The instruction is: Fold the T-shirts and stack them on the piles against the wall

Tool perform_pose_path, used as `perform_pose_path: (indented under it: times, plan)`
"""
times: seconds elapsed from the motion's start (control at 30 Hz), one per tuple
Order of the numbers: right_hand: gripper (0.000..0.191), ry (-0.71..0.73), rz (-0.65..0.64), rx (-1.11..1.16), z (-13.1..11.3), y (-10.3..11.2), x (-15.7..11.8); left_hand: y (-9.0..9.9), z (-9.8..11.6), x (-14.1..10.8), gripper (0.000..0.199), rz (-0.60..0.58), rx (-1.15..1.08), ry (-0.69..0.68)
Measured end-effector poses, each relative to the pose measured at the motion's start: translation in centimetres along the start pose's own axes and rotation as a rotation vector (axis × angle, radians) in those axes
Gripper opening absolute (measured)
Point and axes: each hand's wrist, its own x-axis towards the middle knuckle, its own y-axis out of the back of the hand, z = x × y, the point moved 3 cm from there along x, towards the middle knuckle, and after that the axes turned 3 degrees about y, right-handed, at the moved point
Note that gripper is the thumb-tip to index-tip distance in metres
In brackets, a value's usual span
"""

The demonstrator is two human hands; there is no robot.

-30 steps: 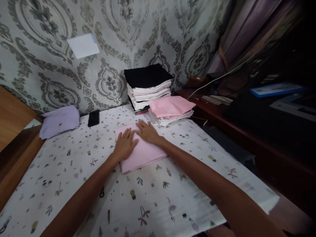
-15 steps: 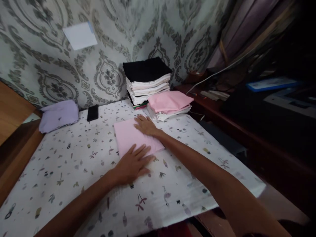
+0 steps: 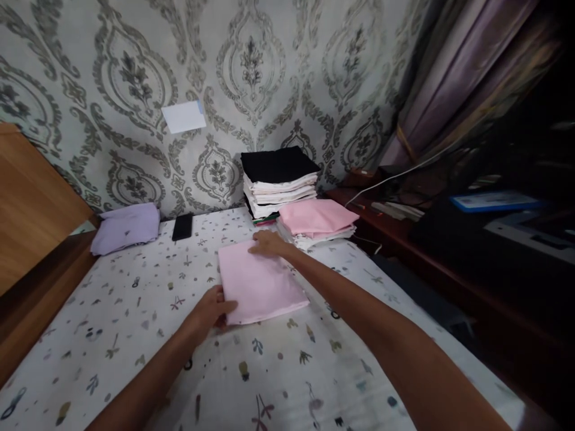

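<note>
A folded light pink cloth lies on the patterned white sheet. My left hand grips its lower left edge, thumb on top and fingers beneath. At the far edge of the cloth, my right hand has its fingers curled round the fabric. Just beyond that hand is a low pile topped by a brighter pink cloth. Behind it stands a taller stack of folded white cloths with a black cloth on top.
A folded lilac cloth and a black phone lie at the back left. Wooden boards border the left side. On the right is a dark red desk with a blue-edged object and a white cable.
Both hands lay flat on the light pink cloth before; now they hold its left and far edges. My left hand has moved left. The camera view has shifted, so the scene sits lower.
</note>
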Motion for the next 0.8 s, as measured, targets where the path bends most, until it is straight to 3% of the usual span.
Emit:
perform_pose_path:
  times: [0.1,0.23,0.33,0.4,0.5,0.6,0.7,0.8]
  plan:
    - [0.029,-0.047,-0.018,0.043,0.0,0.0,-0.3,1.6,1.1,-0.1,0.029,-0.056,-0.025,0.067]
    - [0.022,-0.093,-0.063,0.171,0.0,-0.2,-2.3,6.4,2.2,-0.5,0.015,0.149,-0.337,0.016]
    - [0.019,-0.133,-0.078,0.291,-0.3,-0.7,-3.7,8.0,1.8,-1.2,0.012,0.208,-0.497,0.034]
    - [0.02,-0.187,-0.089,0.437,-0.7,-1.1,-4.2,7.2,0.8,-1.8,0.021,0.164,-0.516,0.075]
    - [0.016,-0.298,-0.145,0.84,-1.6,-1.7,-4.8,5.0,-1.0,-2.3,0.045,0.093,-0.48,0.104]
    - [0.013,-0.271,-0.144,1.042,-2.2,-1.4,-5.5,3.6,-1.5,-2.3,0.07,0.053,-0.424,0.056]
    - [0.017,-0.145,-0.101,1.22,-1.7,0.5,-6.8,3.2,0.8,-2.2,0.074,0.025,-0.366,-0.019]
    - [0.028,-0.054,0.031,1.322,0.2,4.3,-8.0,2.6,5.7,-1.6,0.073,0.035,-0.285,-0.131]
